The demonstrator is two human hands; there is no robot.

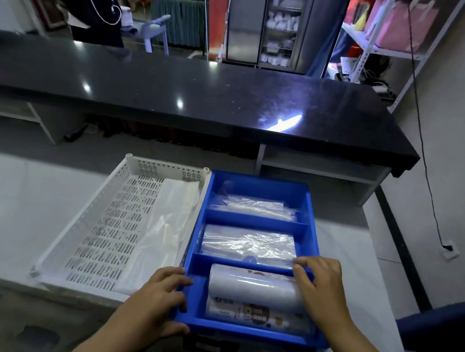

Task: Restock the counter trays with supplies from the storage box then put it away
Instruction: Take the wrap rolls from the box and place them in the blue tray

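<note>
A blue tray (311,212) with three compartments sits on the white counter in front of me. Its far compartment holds a clear plastic packet (254,206). The middle one holds a stack of clear plastic bags (247,244). In the near compartment lie two rolls, a white one (252,287) on top of a printed one (252,315). My left hand (157,296) grips the tray's near-left corner. My right hand (320,286) rests on the right end of the white roll, fingers curled over it. A white perforated tray (113,221) with white bags (160,231) stands to the left.
A black raised counter (205,96) runs across behind the trays. A person stands beyond it at the top left, near a purple chair (154,32). Shelving (380,48) with pink bags is at the right, and a glass cabinet (280,24) stands behind.
</note>
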